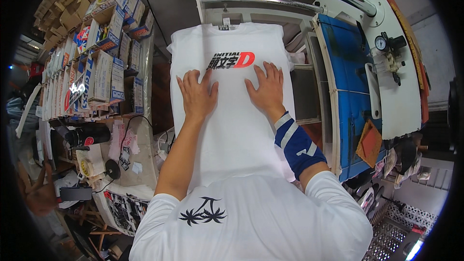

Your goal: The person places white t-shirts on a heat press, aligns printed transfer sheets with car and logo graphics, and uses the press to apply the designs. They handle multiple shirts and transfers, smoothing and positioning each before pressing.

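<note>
A white T-shirt lies stretched flat over a long board, its collar at the far end. Black and red printing runs across its chest. My left hand rests on the fabric below the left part of the print, fingers spread and pointing away from me. On the other side, my right hand lies on the shirt near the red letter, fingers stretched out. Neither hand holds anything. A blue band with white stripes wraps my right forearm.
Cardboard boxes crowd a shelf at left, near a black tumbler. At right stand a blue-meshed frame and a white machine panel with a pressure gauge. Chrome bars cross beyond the shirt's collar.
</note>
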Motion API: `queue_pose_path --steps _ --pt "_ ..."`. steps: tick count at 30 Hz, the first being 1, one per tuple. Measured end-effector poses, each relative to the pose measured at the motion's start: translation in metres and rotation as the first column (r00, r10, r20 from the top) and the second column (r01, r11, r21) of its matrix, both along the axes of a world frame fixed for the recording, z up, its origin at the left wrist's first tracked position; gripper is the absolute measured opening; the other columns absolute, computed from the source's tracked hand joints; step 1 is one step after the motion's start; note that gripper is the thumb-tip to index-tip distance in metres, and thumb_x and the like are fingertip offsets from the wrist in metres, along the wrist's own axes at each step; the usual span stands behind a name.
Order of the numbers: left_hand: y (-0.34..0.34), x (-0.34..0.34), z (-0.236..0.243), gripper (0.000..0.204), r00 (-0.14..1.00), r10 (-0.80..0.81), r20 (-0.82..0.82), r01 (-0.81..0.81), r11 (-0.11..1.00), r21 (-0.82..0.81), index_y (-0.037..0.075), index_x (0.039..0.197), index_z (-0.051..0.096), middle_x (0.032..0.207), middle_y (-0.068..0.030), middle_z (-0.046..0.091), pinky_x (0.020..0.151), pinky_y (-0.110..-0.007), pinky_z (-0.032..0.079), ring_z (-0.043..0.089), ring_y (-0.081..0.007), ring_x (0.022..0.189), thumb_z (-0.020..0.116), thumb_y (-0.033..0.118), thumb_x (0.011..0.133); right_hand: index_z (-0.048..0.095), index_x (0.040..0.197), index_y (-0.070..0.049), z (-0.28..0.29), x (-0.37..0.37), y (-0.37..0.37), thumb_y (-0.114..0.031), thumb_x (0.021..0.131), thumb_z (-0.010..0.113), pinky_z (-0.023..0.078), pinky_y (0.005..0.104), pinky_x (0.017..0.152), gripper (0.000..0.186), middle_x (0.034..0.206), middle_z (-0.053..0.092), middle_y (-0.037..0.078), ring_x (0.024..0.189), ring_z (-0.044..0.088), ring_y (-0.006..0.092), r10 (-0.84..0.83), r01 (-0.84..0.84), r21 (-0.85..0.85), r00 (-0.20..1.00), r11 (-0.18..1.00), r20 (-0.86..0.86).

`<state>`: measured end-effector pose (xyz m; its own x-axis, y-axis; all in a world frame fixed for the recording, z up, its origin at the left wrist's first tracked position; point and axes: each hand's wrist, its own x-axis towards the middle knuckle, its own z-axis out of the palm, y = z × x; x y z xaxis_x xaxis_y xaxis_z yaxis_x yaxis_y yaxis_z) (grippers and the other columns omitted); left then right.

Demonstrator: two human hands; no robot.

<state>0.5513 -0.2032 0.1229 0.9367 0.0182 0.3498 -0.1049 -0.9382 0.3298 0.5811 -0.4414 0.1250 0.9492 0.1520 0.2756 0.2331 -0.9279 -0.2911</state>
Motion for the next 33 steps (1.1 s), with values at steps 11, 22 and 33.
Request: queue_pose_path --steps 11,22,33 --pt "0.0 0.001 -0.001 0.049 1.0 -0.005 0.002 0.005 1.0 -0.002 0.013 0.137 0.066 0.129 -0.0175 0.051 0.124 -0.069 0.018 0.042 -0.0368 0.136 0.073 0.032 0.093 0.061 0.142 -0.009 0.001 0.0 -0.001 -0.042 0.096 0.068 0.019 0.0582 0.127 0.057 0.155 0.047 0.02 0.15 0.034 0.0404 0.004 -0.004 0.011 1.0 1.0 -0.003" --pt "0.001 0.002 -0.007 0.048 1.0 0.002 0.019 -0.002 1.0 -0.018 0.015 0.136 0.067 0.128 -0.0162 0.051 0.121 -0.067 0.024 0.047 -0.0365 0.13 0.076 0.029 0.091 0.064 0.134 -0.01 0.0 0.007 0.0 -0.041 0.09 0.073 0.025 0.0591 0.122 0.054 0.149 0.049 0.019 0.143 0.04 0.0409 -0.014 0.013 0.019 1.0 1.0 0.015" --pt "0.013 0.023 -0.019 0.027 0.994 -0.003 0.111 0.027 0.975 -0.22 0.009 0.118 0.074 0.122 -0.0104 0.062 0.106 -0.051 0.041 0.058 -0.0311 0.113 0.07 0.009 0.091 0.071 0.107 -0.005 0.029 -0.016 -0.039 -0.021 0.086 0.076 0.046 0.0489 0.101 0.027 0.123 0.064 0.016 0.119 0.058 0.0371 0.023 -0.032 0.227 0.999 0.973 0.04"
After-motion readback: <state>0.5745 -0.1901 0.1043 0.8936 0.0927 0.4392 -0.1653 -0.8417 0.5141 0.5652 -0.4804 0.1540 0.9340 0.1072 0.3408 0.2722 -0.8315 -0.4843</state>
